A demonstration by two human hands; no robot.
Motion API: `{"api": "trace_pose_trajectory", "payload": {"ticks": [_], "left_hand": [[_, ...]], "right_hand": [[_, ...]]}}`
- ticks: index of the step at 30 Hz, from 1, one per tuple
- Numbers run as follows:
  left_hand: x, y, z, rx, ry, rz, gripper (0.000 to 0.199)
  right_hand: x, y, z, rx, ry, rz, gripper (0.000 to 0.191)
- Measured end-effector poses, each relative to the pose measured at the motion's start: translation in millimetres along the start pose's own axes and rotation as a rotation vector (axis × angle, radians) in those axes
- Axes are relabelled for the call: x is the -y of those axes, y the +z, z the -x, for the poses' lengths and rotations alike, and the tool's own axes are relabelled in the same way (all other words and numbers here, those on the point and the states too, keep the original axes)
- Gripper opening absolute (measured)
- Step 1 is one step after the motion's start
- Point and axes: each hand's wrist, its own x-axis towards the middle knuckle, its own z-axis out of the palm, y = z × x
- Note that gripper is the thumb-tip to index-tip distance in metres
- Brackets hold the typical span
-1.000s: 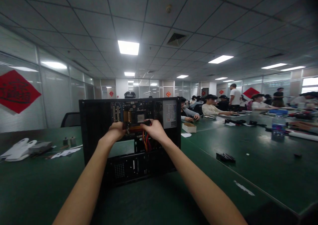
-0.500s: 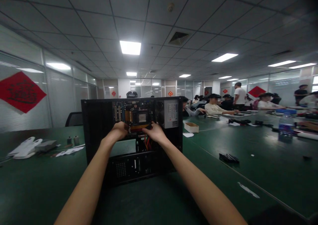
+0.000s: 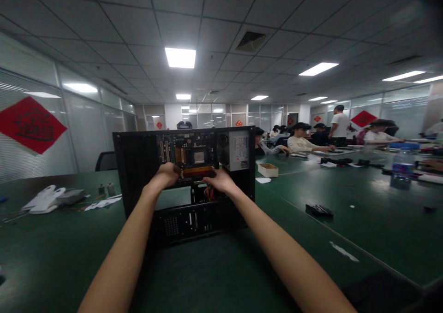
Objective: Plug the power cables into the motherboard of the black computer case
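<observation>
An open black computer case (image 3: pixel 136 165) stands on the green table, its inside facing me. A motherboard (image 3: pixel 202 142) with a bare square processor socket (image 3: pixel 199 157) is mounted in its upper part. At the board's lower edge run orange memory slots (image 3: pixel 197 170). My left hand (image 3: pixel 168 174) is closed at the left end of these slots, fingertips hidden. At their right end my right hand (image 3: pixel 220 180) is closed, thumb pointing inward; what it pinches is too dark to tell. A power supply (image 3: pixel 240 149) sits right of the board, with red and yellow cables (image 3: pixel 209 192) hanging below.
Left on the table lie a white plastic bag (image 3: pixel 43 198), a grey box (image 3: pixel 71 196) and paper (image 3: pixel 103 203). To the right are a small open carton (image 3: pixel 267 169), a black part (image 3: pixel 319 210) and a water bottle (image 3: pixel 403 163). Several people sit beyond.
The view has shifted slightly, so the case appears a little higher. Both hands stay at the ends of the memory slots; the right hand sits slightly farther right.
</observation>
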Motion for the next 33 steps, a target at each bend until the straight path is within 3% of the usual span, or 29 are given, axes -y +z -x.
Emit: {"api": "trace_pose_trajectory", "payload": {"ticks": [9, 19, 33], "left_hand": [[-3, -2.8, 1, -0.012, 0.008, -0.053, 0.036], [-2, -0.1, 3, 0.046, -0.059, 0.051, 0.035], [1, 4.2, 0, 0.072, -0.013, 0.063, 0.025]], "right_hand": [[0, 3, 12, -0.041, -0.041, 0.141, 0.035], [-6, 5, 15, -0.101, -0.067, 0.073, 0.04], [-6, 5, 16, -0.079, -0.104, 0.099, 0.036]]}}
